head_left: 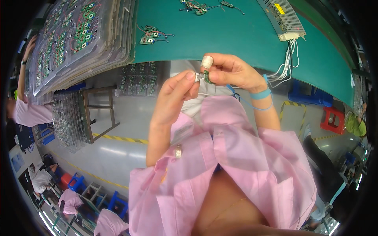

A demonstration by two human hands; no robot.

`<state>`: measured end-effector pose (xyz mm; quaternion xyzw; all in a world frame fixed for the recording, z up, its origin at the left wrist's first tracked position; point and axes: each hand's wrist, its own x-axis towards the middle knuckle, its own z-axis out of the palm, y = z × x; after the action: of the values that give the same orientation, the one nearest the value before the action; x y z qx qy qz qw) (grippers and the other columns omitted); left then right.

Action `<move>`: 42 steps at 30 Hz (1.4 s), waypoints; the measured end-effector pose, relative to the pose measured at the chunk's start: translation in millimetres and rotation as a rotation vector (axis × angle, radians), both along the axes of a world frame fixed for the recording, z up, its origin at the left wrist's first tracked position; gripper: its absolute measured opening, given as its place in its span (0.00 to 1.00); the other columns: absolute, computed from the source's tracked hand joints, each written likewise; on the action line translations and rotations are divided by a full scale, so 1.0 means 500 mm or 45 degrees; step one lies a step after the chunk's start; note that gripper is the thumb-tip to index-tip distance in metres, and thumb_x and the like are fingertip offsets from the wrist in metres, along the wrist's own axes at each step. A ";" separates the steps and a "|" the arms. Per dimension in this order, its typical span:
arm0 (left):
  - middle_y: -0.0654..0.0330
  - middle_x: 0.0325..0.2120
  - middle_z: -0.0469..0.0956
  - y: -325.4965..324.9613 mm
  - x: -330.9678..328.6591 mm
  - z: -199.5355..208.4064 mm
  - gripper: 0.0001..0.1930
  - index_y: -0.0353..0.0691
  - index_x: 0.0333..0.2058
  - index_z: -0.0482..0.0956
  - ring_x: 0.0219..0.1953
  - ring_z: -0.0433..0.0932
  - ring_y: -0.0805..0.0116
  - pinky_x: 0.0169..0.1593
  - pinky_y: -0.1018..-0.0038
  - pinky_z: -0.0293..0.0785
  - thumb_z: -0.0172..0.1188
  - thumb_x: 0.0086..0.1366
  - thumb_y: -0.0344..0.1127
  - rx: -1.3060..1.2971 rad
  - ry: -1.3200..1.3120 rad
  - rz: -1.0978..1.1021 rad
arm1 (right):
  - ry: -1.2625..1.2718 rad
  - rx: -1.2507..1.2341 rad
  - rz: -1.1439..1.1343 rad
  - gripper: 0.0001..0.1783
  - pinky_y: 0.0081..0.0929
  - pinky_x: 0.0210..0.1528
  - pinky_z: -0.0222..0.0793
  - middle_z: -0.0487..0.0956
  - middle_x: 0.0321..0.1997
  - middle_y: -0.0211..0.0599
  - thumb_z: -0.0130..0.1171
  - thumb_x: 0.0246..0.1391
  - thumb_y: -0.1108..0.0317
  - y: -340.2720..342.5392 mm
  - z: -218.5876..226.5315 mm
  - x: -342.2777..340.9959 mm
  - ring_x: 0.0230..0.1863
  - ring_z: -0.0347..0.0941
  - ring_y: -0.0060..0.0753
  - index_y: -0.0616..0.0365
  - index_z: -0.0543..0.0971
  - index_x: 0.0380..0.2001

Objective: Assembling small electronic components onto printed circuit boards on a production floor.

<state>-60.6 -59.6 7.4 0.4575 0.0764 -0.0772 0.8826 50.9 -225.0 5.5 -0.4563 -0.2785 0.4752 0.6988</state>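
My left hand (175, 91) pinches a white cable plug (197, 77) with a metal end between thumb and fingers. Thumb and index finger of my right hand (235, 74) are closed on a small green circuit board (207, 77). The plug's end meets the edge of the board; whether it is fully inserted is too small to tell. A white finger cot (207, 61) covers my right index fingertip. Around the right wrist runs a blue wrist strap (261, 94) with a cord. Both hands are raised just in front of the green table's (236, 41) near edge.
Stacked clear trays (114, 47) of circuit boards stand at the table's left. Loose wired boards lie near them (151, 37) and farther back (199, 8). A perforated metal power supply (285, 17) with white cables (285, 65) sits right. Stools and other people are around.
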 end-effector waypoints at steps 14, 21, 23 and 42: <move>0.69 0.18 0.64 0.011 -0.005 -0.011 0.11 0.40 0.28 0.71 0.21 0.55 0.82 0.26 0.87 0.51 0.46 0.68 0.38 0.102 -0.049 -0.125 | 0.031 0.059 0.201 0.04 0.09 0.23 0.50 0.65 0.25 0.23 0.53 0.53 0.75 0.011 -0.008 0.011 0.23 0.55 0.14 0.58 0.69 0.32; 0.69 0.18 0.62 0.016 -0.003 -0.022 0.10 0.38 0.31 0.70 0.21 0.55 0.80 0.27 0.86 0.51 0.46 0.68 0.37 0.034 -0.067 -0.137 | -0.012 0.077 0.304 0.05 0.09 0.24 0.54 0.67 0.24 0.24 0.53 0.57 0.69 0.016 -0.022 0.027 0.22 0.59 0.15 0.58 0.70 0.30; 0.68 0.18 0.62 0.014 -0.001 -0.021 0.09 0.36 0.34 0.70 0.21 0.55 0.79 0.27 0.85 0.51 0.46 0.68 0.35 -0.068 -0.040 -0.111 | -0.053 0.045 0.320 0.05 0.09 0.25 0.54 0.67 0.26 0.25 0.52 0.56 0.70 0.012 -0.018 0.031 0.23 0.59 0.16 0.59 0.70 0.32; 0.70 0.17 0.60 0.052 -0.009 -0.069 0.12 0.41 0.28 0.69 0.20 0.55 0.81 0.27 0.85 0.50 0.46 0.69 0.41 -0.380 0.028 0.101 | 0.671 0.574 -0.248 0.17 0.13 0.20 0.51 0.63 0.16 0.24 0.44 0.63 0.62 0.023 0.033 0.018 0.16 0.55 0.14 0.53 0.69 0.20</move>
<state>-65.0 -33.3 -27.0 0.3171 0.0917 -0.0579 0.9422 60.1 -213.6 21.9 -0.1768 -0.1419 0.4344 0.8717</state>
